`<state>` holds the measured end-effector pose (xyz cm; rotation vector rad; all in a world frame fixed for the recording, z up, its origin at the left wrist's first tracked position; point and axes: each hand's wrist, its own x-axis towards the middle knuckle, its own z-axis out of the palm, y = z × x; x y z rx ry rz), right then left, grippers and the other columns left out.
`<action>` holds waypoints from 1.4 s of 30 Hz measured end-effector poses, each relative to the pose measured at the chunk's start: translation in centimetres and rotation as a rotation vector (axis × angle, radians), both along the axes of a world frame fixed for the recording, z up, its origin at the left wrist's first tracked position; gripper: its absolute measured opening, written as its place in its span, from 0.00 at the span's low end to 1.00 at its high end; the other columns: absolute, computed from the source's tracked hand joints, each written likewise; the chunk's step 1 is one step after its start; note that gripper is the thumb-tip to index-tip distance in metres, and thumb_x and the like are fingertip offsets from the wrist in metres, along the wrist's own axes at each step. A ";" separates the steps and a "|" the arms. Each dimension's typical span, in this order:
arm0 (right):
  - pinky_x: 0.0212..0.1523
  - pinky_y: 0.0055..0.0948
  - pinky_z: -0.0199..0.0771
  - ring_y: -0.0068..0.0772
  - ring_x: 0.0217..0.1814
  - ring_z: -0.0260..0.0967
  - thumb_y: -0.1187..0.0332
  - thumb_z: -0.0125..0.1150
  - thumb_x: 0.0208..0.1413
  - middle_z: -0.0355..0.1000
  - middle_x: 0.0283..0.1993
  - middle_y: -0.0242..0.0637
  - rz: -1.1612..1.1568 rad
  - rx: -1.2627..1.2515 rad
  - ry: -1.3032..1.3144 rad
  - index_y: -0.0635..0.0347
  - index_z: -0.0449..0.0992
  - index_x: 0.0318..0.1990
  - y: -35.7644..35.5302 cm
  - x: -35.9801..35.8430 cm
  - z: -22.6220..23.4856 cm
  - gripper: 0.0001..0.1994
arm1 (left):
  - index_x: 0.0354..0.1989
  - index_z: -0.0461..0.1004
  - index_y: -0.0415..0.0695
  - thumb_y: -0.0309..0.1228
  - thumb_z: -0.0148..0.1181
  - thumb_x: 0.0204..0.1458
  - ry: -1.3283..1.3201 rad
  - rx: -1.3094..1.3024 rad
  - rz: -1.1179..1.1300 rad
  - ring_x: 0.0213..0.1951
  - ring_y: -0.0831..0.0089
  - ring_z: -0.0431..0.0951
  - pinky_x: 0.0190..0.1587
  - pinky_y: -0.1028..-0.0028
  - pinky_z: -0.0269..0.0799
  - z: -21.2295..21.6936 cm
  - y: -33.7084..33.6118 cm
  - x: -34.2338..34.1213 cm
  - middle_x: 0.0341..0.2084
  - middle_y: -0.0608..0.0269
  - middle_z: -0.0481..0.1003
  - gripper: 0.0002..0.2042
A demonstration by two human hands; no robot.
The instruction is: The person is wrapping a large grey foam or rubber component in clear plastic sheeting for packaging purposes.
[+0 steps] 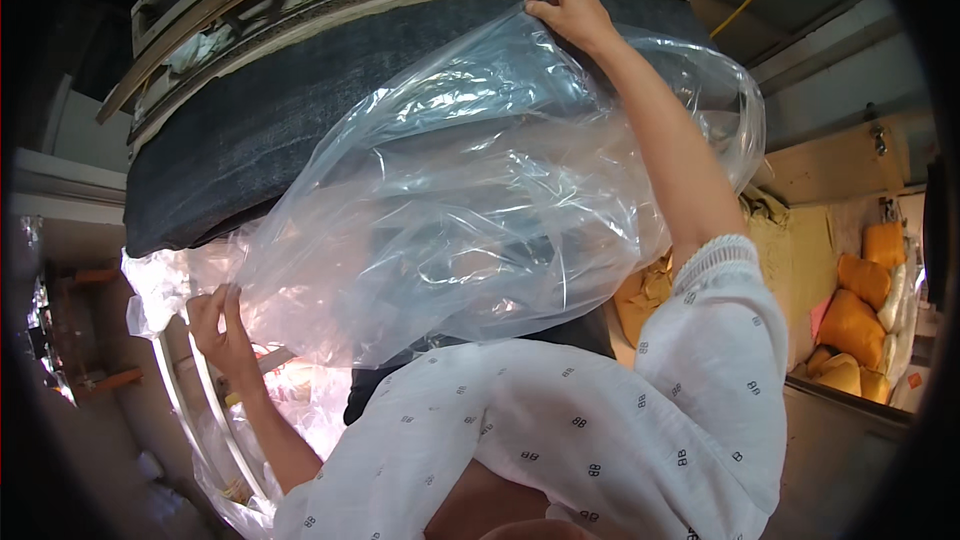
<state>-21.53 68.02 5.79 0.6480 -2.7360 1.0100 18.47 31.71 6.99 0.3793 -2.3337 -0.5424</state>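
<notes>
A large clear plastic bag [470,200] stretches across my front, crinkled and shiny, partly over a dark cloth-covered bench [250,130]. My right hand [568,15] reaches to the far side of the bench and pinches the bag's upper edge between thumb and fingers. Lower down at the left, my left hand [222,330] grips another edge of the bag with its fingertips. Between the two hands the plastic edge runs in a slanting line. Part of the bag bulges out to the right beyond my right forearm.
Wooden rails [240,10] run behind the bench. A white-framed stand [205,380] with clear plastic hangs at the lower left. At the right are a cardboard panel [835,160] and several orange-yellow bundles [855,325] stacked together.
</notes>
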 end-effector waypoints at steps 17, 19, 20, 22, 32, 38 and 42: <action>0.34 0.29 0.67 0.29 0.29 0.70 0.61 0.59 0.45 0.73 0.27 0.35 -0.418 -0.521 0.388 0.60 0.74 0.32 5.2 -4.3 -3.4 0.12 | 0.35 0.78 0.42 0.40 0.57 0.48 0.191 0.503 -0.037 0.32 0.80 0.72 0.39 0.80 0.65 -4.5 -9.0 -25.2 0.27 0.66 0.77 0.14; 0.35 0.29 0.68 0.30 0.29 0.70 0.61 0.60 0.44 0.73 0.27 0.36 -0.383 -0.678 0.249 0.60 0.75 0.31 5.2 -4.9 -3.6 0.12 | 0.35 0.78 0.42 0.40 0.58 0.48 0.134 0.465 0.020 0.32 0.80 0.73 0.39 0.80 0.65 -4.4 -9.5 -26.8 0.28 0.66 0.77 0.14; 0.35 0.29 0.68 0.31 0.30 0.70 0.61 0.61 0.43 0.73 0.28 0.37 -0.400 -0.626 0.239 0.59 0.76 0.29 5.7 -6.0 -3.3 0.11 | 0.35 0.78 0.42 0.40 0.59 0.47 0.155 0.503 -0.003 0.33 0.80 0.73 0.40 0.80 0.65 -3.9 -9.4 -28.3 0.28 0.65 0.77 0.14; 0.36 0.28 0.67 0.31 0.31 0.69 0.62 0.62 0.40 0.71 0.28 0.37 -0.458 -0.513 0.273 0.58 0.78 0.27 6.4 -7.4 -3.4 0.10 | 0.34 0.78 0.42 0.40 0.60 0.45 0.170 0.526 -0.022 0.33 0.79 0.73 0.40 0.80 0.64 -3.6 -9.1 -29.6 0.28 0.64 0.77 0.14; 0.39 0.30 0.66 0.37 0.34 0.67 0.61 0.62 0.36 0.69 0.29 0.39 -0.494 -0.380 0.234 0.58 0.76 0.25 5.1 -8.8 -2.5 0.11 | 0.26 0.76 0.40 0.40 0.63 0.40 0.143 0.523 0.011 0.24 0.78 0.69 0.33 0.77 0.64 -3.1 -9.0 -31.3 0.18 0.66 0.73 0.14; 0.47 0.38 0.60 0.48 0.44 0.60 0.59 0.61 0.37 0.59 0.42 0.49 -0.685 -0.224 0.302 0.61 0.66 0.31 4.4 -8.1 -2.3 0.18 | 0.16 0.67 0.40 0.40 0.66 0.36 0.069 0.202 0.234 0.22 0.77 0.64 0.29 0.75 0.62 -2.9 -9.1 -30.8 0.15 0.65 0.65 0.17; 0.51 0.41 0.55 0.50 0.48 0.57 0.57 0.58 0.42 0.57 0.45 0.51 -0.710 -0.355 0.297 0.62 0.64 0.33 5.8 -9.2 -2.7 0.18 | 0.20 0.65 0.41 0.37 0.62 0.42 0.124 0.515 -0.001 0.21 0.79 0.61 0.25 0.78 0.60 -3.7 -10.8 -29.9 0.18 0.69 0.64 0.14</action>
